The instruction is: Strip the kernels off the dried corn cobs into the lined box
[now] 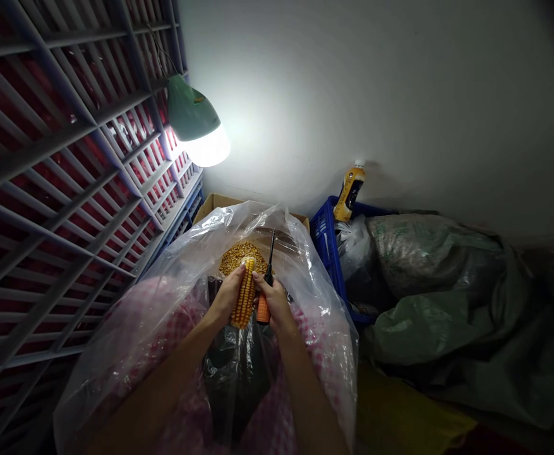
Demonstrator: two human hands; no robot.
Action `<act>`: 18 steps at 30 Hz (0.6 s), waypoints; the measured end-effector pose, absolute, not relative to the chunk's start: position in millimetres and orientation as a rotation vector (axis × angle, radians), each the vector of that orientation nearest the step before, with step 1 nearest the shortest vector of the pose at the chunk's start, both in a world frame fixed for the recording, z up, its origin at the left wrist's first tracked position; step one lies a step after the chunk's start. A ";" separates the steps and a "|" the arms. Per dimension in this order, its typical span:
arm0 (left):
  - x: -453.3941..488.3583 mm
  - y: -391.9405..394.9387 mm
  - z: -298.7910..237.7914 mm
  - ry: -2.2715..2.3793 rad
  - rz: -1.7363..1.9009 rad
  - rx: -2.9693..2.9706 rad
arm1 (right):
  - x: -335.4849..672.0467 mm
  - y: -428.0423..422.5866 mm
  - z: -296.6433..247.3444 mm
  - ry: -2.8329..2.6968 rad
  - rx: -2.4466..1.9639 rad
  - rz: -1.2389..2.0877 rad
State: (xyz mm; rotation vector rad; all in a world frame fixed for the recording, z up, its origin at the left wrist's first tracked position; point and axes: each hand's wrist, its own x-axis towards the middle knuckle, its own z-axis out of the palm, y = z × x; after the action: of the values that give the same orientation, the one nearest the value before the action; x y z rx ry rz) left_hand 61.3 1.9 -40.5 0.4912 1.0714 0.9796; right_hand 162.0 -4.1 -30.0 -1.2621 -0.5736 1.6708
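Note:
My left hand (230, 294) is closed around a dried corn cob (243, 303) covered in yellow kernels, held tilted with its paler tip up. In my right hand (277, 302) is a screwdriver (263, 307) with an orange and black handle, its dark shaft pointing up and away. The right thumb reaches to the cob's upper side. Beyond both hands, a heap of loose corn kernels (237, 253) lies in a large clear plastic bag (172, 278). The bag spreads open over my lap, and pink checked cloth shows through it.
A lit lamp (194, 117) hangs from stacked plastic crates (63, 158) at left. A cardboard box (220, 201) edge shows behind the bag. To the right stand a blue basket (326, 246), a yellow drink bottle (350, 191) and a stuffed woven sack (433, 253), against a white wall.

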 end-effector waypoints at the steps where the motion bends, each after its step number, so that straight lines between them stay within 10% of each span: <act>1: 60.4 2.4 -41.3 1.114 0.997 0.499 | 162.1 -4.4 -29.2 -0.554 -1.255 1.685; 18: 53.2 2.4 -48.2 1.196 0.832 0.769 | 170.9 1.5 -31.4 -0.439 -1.272 1.416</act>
State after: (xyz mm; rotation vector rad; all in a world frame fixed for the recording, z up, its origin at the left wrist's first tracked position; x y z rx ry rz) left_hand 53.2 2.4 -48.2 0.7694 1.1961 0.8324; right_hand 170.9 1.5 -31.4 -1.2721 -0.4388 1.4161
